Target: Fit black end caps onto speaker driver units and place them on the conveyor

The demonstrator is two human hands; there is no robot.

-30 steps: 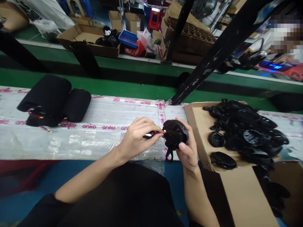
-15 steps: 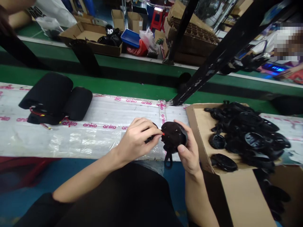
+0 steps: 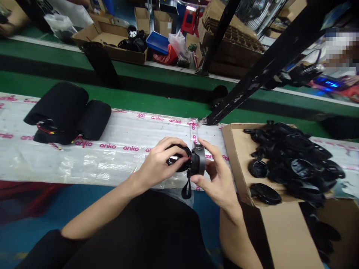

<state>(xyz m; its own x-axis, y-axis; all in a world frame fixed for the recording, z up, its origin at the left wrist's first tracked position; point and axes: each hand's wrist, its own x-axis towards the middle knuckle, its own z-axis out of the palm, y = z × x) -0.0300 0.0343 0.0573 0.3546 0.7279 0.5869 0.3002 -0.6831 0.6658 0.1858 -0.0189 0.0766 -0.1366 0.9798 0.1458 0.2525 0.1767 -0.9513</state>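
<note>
My left hand point(image 3: 158, 160) is closed, thumb and fingertips pinching a black oval part point(image 3: 181, 151) with a shiny patch. A short bit of red wire shows at its fingertips. My right hand point(image 3: 220, 175) grips a round black plastic cap point(image 3: 198, 160) between thumb and fingers, turned edge-on. From this cap hangs a small black strap loop point(image 3: 186, 189). The two parts are close together over the front of the covered bench; whether they touch I cannot tell.
Black fabric-covered cylinders point(image 3: 63, 108) with thin coloured wires lie on the left of the bench point(image 3: 126, 129). At right, a cardboard tray point(image 3: 232, 149) holds several black caps. A black post point(image 3: 252, 78) slants behind it. Beyond the green belt stand boxes and a blue tray point(image 3: 158, 43).
My right hand has turned the cap from its flat face to edge-on and brought it slightly left, nearer the part in my left hand. The strap loop has swung left with it.
</note>
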